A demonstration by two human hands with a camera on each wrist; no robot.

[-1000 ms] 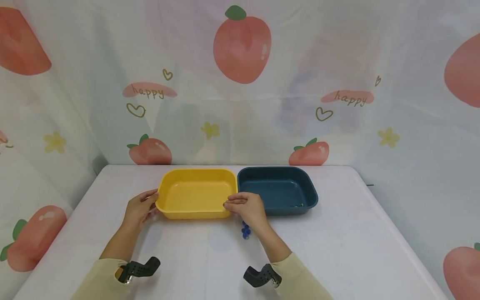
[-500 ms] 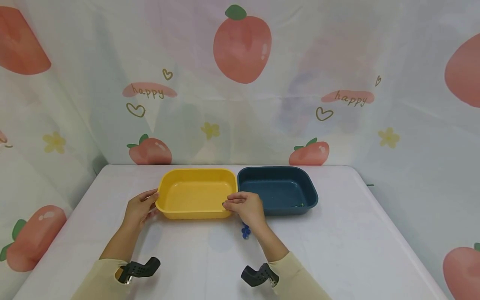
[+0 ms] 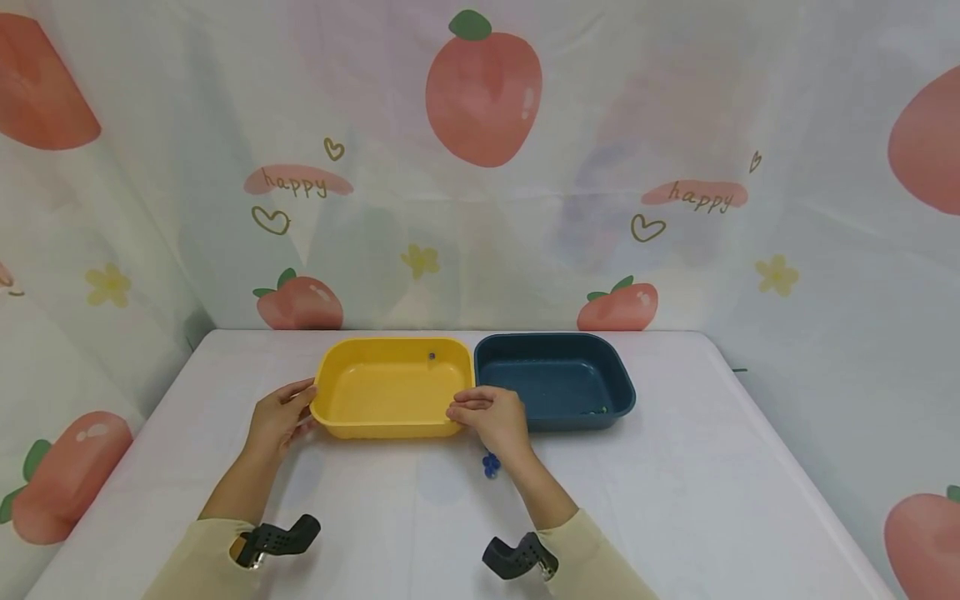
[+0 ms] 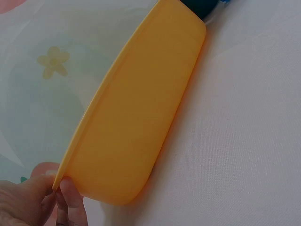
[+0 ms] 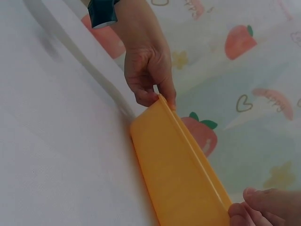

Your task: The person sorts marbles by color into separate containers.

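My left hand [image 3: 275, 417] pinches the left rim of the yellow tray [image 3: 390, 429]; in the left wrist view its fingers [image 4: 71, 195] lie at the rim's end. A small dark bluish bead [image 3: 431, 356] is inside the tray near its back right. My right hand [image 3: 498, 417] is over the tray's front right corner, where the two trays meet. Its fingertips are at the rim, with no bead showing at them. In the right wrist view the thumb [image 5: 265, 200] lies beside the yellow rim. Just left of the right wrist, a cluster of blue beads [image 3: 491, 465] lies on the table.
A dark blue tray [image 3: 555, 423] stands against the yellow one's right side, with a few small green bits [image 3: 597, 410] in its front right corner. Both trays sit toward the back of the white table [image 3: 712, 500], before a fruit-print cloth [image 3: 525, 250].
A small dark bead that showed at my right fingertips is now inside the yellow tray, near its back right. Both hands have stayed nearly in place.
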